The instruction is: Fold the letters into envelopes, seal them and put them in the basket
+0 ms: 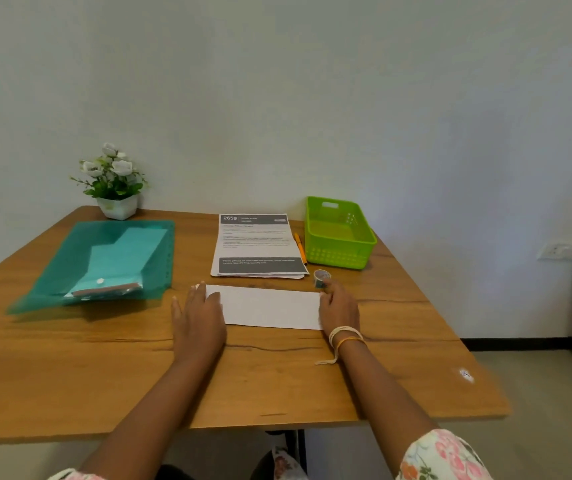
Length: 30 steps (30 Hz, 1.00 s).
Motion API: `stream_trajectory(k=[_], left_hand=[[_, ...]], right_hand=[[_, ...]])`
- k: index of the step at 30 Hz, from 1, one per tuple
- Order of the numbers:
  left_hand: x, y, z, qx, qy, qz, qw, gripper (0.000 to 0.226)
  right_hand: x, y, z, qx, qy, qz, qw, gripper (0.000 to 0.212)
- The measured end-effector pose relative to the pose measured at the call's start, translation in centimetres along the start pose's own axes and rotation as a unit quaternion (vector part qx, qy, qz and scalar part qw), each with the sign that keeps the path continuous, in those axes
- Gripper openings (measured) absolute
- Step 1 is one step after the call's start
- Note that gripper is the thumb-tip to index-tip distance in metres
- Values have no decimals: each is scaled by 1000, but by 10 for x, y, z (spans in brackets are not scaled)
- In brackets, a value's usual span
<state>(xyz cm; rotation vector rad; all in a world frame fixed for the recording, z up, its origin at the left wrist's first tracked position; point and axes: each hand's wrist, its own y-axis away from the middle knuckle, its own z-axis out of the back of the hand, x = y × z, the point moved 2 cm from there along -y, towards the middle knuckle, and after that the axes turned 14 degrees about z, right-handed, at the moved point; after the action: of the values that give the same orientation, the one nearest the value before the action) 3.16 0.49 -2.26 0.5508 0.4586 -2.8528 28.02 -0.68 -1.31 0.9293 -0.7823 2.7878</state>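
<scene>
White folded letter [267, 306], thin, light and floppy, lies under my flat left hand [201, 315] and right hand [338, 306], pressing its short ends, where I judge it best gripped.

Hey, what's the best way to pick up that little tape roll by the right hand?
Judging by its pose, pinch the tape roll across its outer rim from above. It seems to stand on edge just beyond the right hand, beside the printed sheets, so thumb and finger can straddle it.
</scene>
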Motion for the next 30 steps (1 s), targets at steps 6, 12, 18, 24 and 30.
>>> stream_trajectory(k=[6, 12, 18, 24, 30], left_hand=[[-4, 3, -1, -40, 16, -87, 995, 25], [-14, 9, -2, -17, 73, -185, 980, 17], [-51, 21, 7, 44, 250, -179, 950, 41], [-69, 28, -7, 109, 165, -248, 948, 56], [-63, 26, -9, 82, 214, -201, 953, 30]], right_hand=[[-23, -27, -9, 56, 58, 6, 997, 29], [-16, -12, -5, -26, -16, 63, 998, 11], [12, 32, 3, -20, -53, 205, 977, 4], [19, 35, 10, -2, -117, 212, 970, 12], [25, 45, 5, 36, -110, 234, 965, 16]])
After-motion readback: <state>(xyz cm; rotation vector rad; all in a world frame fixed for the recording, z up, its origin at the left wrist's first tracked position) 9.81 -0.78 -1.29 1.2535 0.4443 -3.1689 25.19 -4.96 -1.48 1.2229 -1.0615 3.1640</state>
